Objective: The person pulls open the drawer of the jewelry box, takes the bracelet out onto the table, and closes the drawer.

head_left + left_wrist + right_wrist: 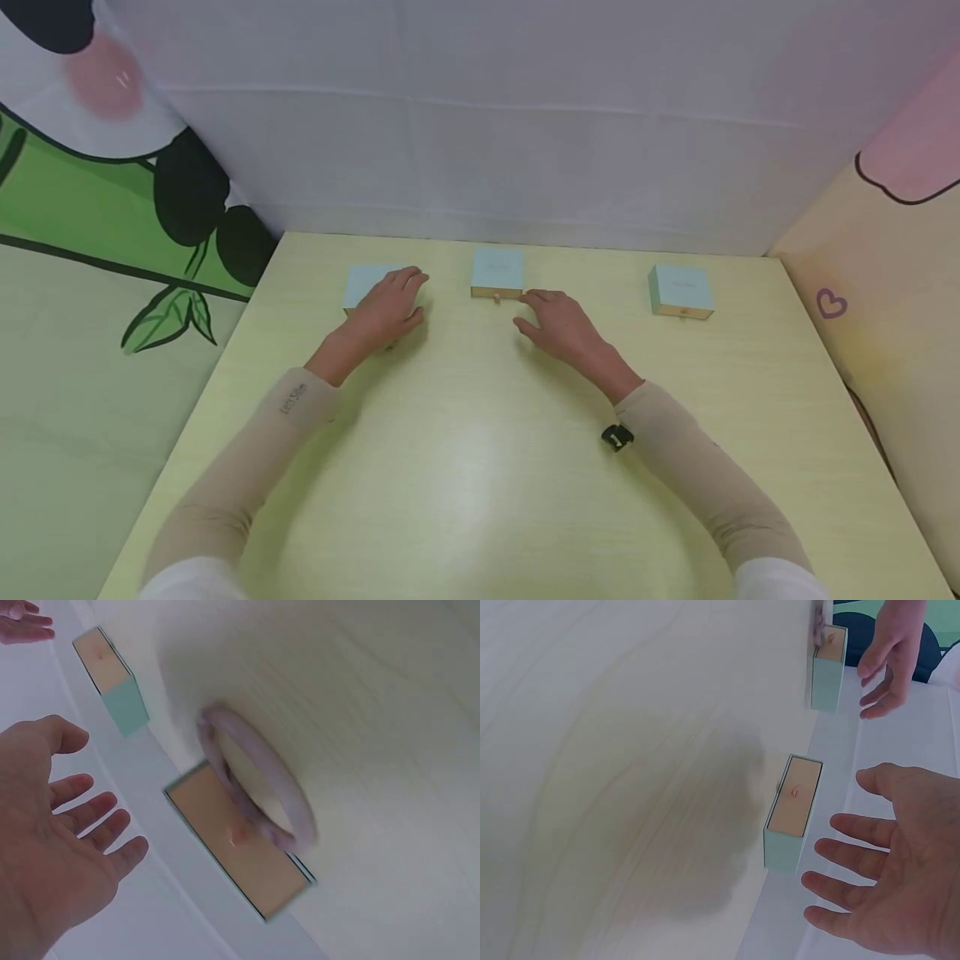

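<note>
My left hand [384, 308] hovers over the left pale-blue drawer box [363, 282], fingers spread and holding nothing. In the left wrist view this box's tan front with a small pull [237, 835] shows, and a pale mauve ring [277, 776] overlaps it. From the head the ring is largely hidden under the hand. My right hand [558, 325], also without anything in it, has its fingertips right at the front right corner of the middle box [497, 267]. That box's tan drawer front [795, 799] appears in the right wrist view, beside loosely spread fingers [851, 859].
A third pale-blue box [682, 287] stands on the right of the pale wooden table [465, 467]. A white cloth wall [525, 158] rises behind the table's back edge. Printed panels flank both sides. A small black clip [617, 437] is at the right sleeve.
</note>
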A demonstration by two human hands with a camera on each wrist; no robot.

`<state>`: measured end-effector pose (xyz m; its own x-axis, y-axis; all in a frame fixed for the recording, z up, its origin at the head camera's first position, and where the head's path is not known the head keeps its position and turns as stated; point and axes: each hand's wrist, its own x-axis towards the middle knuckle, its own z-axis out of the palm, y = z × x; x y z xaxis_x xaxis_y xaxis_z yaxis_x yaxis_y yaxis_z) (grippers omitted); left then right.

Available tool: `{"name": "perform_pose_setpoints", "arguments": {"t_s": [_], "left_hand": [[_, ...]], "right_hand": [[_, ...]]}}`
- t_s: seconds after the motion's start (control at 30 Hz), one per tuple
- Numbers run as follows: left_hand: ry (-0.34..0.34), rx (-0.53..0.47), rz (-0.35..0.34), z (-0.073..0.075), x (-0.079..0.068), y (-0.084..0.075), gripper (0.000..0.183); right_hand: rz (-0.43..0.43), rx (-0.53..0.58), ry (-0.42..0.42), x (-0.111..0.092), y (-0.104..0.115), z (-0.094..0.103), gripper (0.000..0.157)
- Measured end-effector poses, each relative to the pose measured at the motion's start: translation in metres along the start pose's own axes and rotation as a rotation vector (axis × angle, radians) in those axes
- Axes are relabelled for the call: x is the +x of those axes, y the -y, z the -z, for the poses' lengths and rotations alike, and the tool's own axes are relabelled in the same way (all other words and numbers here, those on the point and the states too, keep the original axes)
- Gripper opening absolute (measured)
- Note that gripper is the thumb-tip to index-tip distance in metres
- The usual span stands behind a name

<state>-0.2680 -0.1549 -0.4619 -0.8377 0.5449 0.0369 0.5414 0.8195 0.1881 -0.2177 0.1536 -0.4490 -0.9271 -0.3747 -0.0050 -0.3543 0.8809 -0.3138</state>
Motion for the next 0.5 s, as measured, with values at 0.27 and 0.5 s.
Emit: {"name": "perform_pose_setpoints", "arguments": {"t_s": [0.27,0.5], "left_hand": [[0.004,0.018,-0.048,-0.010,0.034,-0.039,0.053],[-0.028,0.049,-0.056,-0.021,0.059,-0.060,0.053]], "right_hand": [[-0.025,0.000,-0.016,-0.005,-0.016,0.004,0.048],[-0.030,-0.019,-0.030,-0.005,-0.024,0.007,0.049]]}}
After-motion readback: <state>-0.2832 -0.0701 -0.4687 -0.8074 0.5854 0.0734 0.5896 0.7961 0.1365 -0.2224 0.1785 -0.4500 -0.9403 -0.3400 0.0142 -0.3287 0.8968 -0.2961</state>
